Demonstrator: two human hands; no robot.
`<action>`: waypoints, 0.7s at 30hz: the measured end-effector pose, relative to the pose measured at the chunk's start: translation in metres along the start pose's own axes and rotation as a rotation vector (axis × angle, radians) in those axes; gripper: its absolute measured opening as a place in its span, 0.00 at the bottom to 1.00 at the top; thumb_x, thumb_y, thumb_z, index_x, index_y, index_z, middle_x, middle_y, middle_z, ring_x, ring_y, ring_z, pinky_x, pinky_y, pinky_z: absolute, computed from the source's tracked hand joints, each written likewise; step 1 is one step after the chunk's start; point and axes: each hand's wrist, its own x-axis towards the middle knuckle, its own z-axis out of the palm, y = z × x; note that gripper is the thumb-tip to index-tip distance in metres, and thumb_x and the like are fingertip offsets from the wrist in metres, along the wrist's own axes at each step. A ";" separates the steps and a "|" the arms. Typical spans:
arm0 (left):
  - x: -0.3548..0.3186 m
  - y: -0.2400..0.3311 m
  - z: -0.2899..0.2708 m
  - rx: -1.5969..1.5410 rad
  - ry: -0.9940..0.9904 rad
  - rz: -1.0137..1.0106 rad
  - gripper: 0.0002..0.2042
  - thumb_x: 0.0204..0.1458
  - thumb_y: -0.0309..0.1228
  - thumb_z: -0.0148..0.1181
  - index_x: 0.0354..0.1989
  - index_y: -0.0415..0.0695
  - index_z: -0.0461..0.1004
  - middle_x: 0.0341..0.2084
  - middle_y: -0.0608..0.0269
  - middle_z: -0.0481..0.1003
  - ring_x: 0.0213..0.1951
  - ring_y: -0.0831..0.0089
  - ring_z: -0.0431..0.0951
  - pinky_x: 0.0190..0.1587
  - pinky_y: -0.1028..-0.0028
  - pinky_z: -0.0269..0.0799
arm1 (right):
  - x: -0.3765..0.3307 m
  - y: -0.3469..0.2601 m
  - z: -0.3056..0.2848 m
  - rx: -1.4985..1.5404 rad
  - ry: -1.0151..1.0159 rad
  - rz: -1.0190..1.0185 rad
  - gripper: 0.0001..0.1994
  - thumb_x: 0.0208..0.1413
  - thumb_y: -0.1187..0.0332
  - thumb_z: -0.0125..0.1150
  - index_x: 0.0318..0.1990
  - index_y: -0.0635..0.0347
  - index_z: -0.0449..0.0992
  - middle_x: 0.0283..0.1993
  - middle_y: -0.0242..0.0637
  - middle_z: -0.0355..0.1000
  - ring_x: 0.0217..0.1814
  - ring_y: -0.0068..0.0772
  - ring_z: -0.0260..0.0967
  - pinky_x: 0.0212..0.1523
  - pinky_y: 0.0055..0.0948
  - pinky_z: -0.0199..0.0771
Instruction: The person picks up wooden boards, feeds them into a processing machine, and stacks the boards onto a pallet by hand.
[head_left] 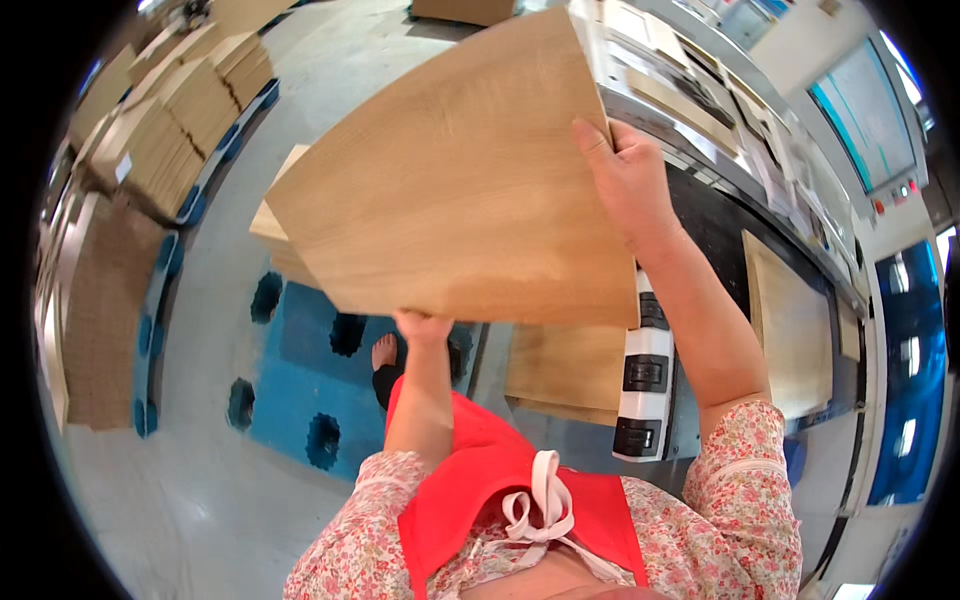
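A large wood-grain panel (460, 190) is held up in front of me, tilted, with both hands on its edges. My left hand (422, 326) grips its near edge, the fingers mostly hidden beneath. My right hand (635, 185) is closed round the right edge, thumb on the top face. Past the panel's left corner, part of a stack of similar boards (275, 235) shows. Below its near edge, another wooden panel (565, 370) lies beside a white rail with black rollers (645, 375).
A blue plastic pallet (290, 380) with dark round holes lies at my feet. To the left, stacks of boards (180, 110) stand on blue pallets. On the right is a machine with a dark bed, a panel (790, 320) on it, and a screen (865, 115). Several wood strips (680, 105) lie farther back.
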 end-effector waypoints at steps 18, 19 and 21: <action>-0.098 0.128 0.112 0.694 -0.179 0.529 0.24 0.62 0.43 0.34 0.61 0.42 0.57 0.59 0.58 0.62 0.58 0.59 0.64 0.57 0.59 0.66 | -0.099 0.033 -0.165 0.477 0.297 0.350 0.22 0.61 0.53 0.49 0.43 0.68 0.73 0.39 0.36 0.72 0.38 0.26 0.67 0.38 0.30 0.70; -0.103 0.140 0.109 0.836 -0.386 0.571 0.25 0.63 0.44 0.35 0.62 0.41 0.55 0.60 0.58 0.61 0.58 0.59 0.63 0.57 0.58 0.66 | -0.103 0.022 -0.172 0.459 0.299 0.365 0.23 0.61 0.52 0.49 0.44 0.68 0.73 0.41 0.38 0.72 0.39 0.28 0.68 0.39 0.32 0.70; -0.101 0.141 0.114 0.987 -0.289 0.593 0.24 0.63 0.43 0.36 0.62 0.40 0.55 0.60 0.58 0.61 0.58 0.59 0.63 0.58 0.58 0.65 | -0.108 0.023 -0.190 0.438 0.348 0.435 0.26 0.60 0.50 0.48 0.47 0.69 0.71 0.45 0.40 0.71 0.42 0.32 0.68 0.41 0.37 0.71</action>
